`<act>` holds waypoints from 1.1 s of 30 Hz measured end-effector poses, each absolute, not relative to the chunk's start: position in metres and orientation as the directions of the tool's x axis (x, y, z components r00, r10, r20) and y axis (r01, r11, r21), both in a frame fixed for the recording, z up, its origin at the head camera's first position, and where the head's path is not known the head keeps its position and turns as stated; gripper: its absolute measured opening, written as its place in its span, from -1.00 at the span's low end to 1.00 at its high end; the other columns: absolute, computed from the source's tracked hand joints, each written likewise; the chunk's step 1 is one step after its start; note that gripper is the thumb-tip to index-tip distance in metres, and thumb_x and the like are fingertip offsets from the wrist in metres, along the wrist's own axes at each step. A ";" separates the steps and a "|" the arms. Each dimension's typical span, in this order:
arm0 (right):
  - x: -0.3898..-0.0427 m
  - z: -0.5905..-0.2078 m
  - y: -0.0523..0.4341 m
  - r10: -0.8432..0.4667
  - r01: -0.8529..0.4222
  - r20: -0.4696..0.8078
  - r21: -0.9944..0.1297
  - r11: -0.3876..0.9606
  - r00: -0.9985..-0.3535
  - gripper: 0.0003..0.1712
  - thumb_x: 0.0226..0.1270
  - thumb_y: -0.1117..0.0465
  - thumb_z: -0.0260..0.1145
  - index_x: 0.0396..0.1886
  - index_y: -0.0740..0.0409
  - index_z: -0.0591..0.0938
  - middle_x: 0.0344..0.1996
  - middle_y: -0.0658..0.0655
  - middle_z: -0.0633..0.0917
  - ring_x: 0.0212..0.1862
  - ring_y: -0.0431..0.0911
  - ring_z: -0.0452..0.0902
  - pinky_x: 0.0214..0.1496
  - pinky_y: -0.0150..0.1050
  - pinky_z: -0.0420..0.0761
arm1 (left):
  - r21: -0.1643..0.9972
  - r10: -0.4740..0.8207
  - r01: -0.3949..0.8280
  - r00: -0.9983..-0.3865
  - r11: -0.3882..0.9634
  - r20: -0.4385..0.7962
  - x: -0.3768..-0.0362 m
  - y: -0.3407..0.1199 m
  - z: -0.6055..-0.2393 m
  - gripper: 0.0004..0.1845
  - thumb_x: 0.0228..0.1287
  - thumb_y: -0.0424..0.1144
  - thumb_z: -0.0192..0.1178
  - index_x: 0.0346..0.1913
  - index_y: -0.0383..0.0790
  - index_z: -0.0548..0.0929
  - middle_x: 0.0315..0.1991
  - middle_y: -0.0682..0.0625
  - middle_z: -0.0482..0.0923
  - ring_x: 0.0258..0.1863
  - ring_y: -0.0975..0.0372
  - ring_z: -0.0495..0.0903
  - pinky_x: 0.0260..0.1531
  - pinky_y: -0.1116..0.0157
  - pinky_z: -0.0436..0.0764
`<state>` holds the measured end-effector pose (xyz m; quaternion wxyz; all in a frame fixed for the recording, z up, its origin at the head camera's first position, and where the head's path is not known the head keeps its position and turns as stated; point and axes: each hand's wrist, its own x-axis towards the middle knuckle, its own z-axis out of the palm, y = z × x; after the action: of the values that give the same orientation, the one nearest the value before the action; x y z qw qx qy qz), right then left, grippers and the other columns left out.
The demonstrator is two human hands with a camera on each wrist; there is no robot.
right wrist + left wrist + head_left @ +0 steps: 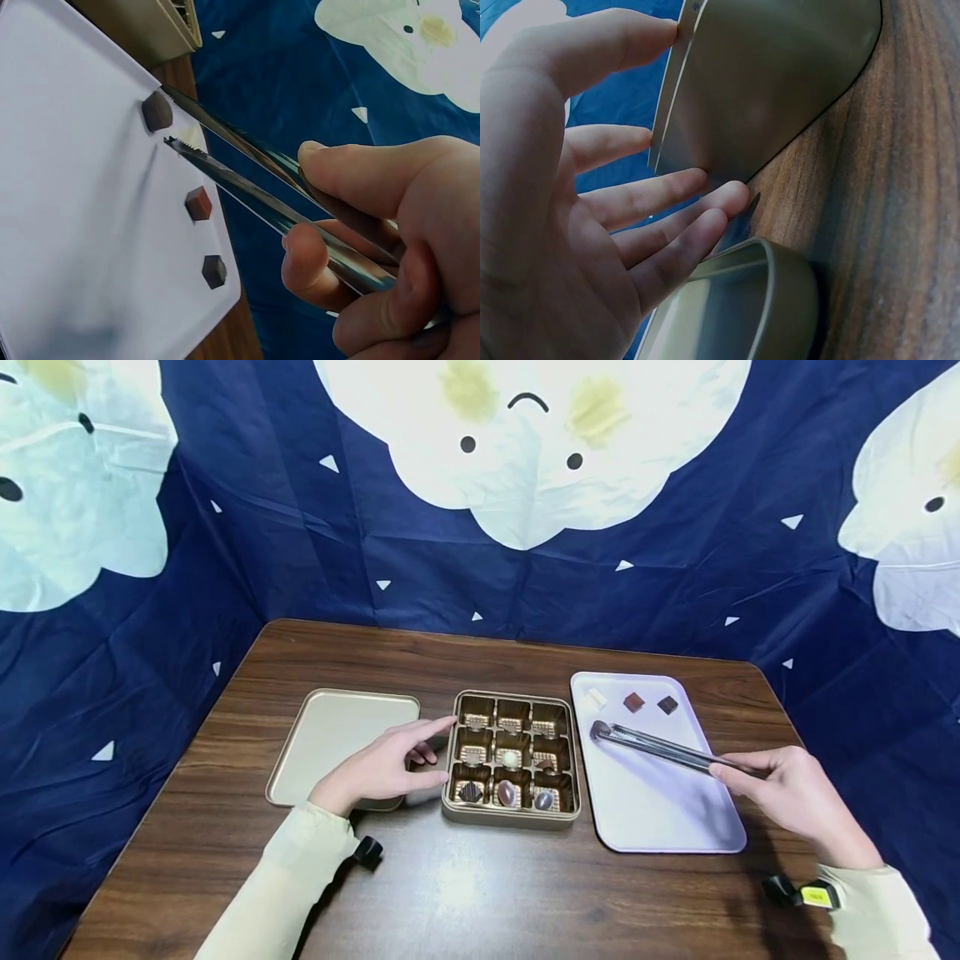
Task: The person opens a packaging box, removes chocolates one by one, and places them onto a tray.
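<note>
metal tongs point(660, 747) are gripped in the curled fingers of the right hand point(795, 797), their tips held slightly apart over the white tray point(660, 810) beside a dark chocolate point(157, 111). the gold chocolate box point(512, 758) is touched at its left wall by the relaxed, spread fingers of the left hand point(382, 768), with the gold lid point(330, 735) lying just beside on the table point(465, 893).

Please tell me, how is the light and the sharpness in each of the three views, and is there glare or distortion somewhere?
Head view: bright, even light, a soft glare patch on the table, wide-angle bending at the edges. Left wrist view: dim, the left hand close and soft, the tin box sharper. Right wrist view: the tongs shine with reflections; the white tray shows a blurred shadow.
</note>
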<state>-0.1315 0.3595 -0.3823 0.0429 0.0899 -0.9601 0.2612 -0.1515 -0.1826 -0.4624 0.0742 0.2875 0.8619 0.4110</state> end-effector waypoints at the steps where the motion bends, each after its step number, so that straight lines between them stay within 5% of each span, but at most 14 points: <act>1: -0.131 -0.381 0.361 -0.150 -0.203 0.144 -0.495 0.845 -0.978 -0.71 0.31 0.11 0.56 -0.13 0.24 0.87 -0.57 -0.09 0.78 -0.58 -0.35 0.37 -0.64 -0.35 0.33 | 0.750 0.559 0.436 -0.822 0.496 0.109 -0.152 -0.183 -0.462 -0.06 0.30 -0.12 0.48 0.66 -0.17 0.23 0.42 -0.11 0.47 -0.09 0.17 0.71 0.06 0.22 0.73; 10: -0.121 -0.367 0.353 -0.147 -0.261 0.256 -0.498 0.827 -0.955 -0.77 0.25 0.13 0.61 -0.17 0.15 0.89 -0.41 -0.26 0.81 -0.53 -0.39 0.46 -0.52 -0.50 0.43 | 0.739 0.566 0.439 -0.819 0.511 0.094 -0.156 -0.185 -0.458 -0.06 0.32 -0.11 0.47 0.66 -0.16 0.23 0.45 -0.09 0.44 -0.09 0.18 0.70 0.06 0.23 0.73; 14: -0.118 -0.361 0.339 -0.169 -0.303 0.287 -0.528 0.793 -0.943 -0.80 0.23 0.18 0.62 -0.15 0.10 0.89 -0.40 -0.45 0.74 -0.65 -0.44 0.34 -0.67 -0.44 0.34 | 0.737 0.568 0.444 -0.817 0.510 0.099 -0.155 -0.184 -0.458 -0.06 0.33 -0.10 0.47 0.66 -0.16 0.22 0.46 -0.09 0.44 -0.09 0.20 0.70 0.06 0.23 0.72; 22: -0.118 -0.359 0.309 -0.225 -0.371 0.311 -0.572 0.731 -0.923 -0.77 0.17 0.26 0.65 -0.15 0.11 0.89 -0.49 -0.05 0.77 -0.77 -0.45 0.11 -0.81 -0.39 0.19 | 0.745 0.565 0.443 -0.818 0.498 0.108 -0.154 -0.183 -0.460 -0.05 0.30 -0.11 0.48 0.66 -0.16 0.23 0.42 -0.11 0.47 -0.10 0.18 0.71 0.04 0.23 0.73; 33: -0.129 -0.361 0.282 -0.409 -0.538 0.351 -0.524 0.660 -0.843 -0.73 0.08 0.34 0.67 -0.18 0.15 0.88 -0.60 -0.23 0.66 -0.69 -0.46 0.24 -0.76 -0.49 0.24 | 0.745 0.559 0.441 -0.822 0.501 0.111 -0.153 -0.183 -0.465 -0.05 0.31 -0.09 0.49 0.66 -0.13 0.23 0.40 -0.09 0.49 -0.11 0.22 0.70 0.04 0.25 0.73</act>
<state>-0.1292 0.2820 -0.3609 0.1017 0.2615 -0.9053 0.3190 -0.1530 -0.1829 -0.4646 0.0723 0.2894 0.8633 0.4071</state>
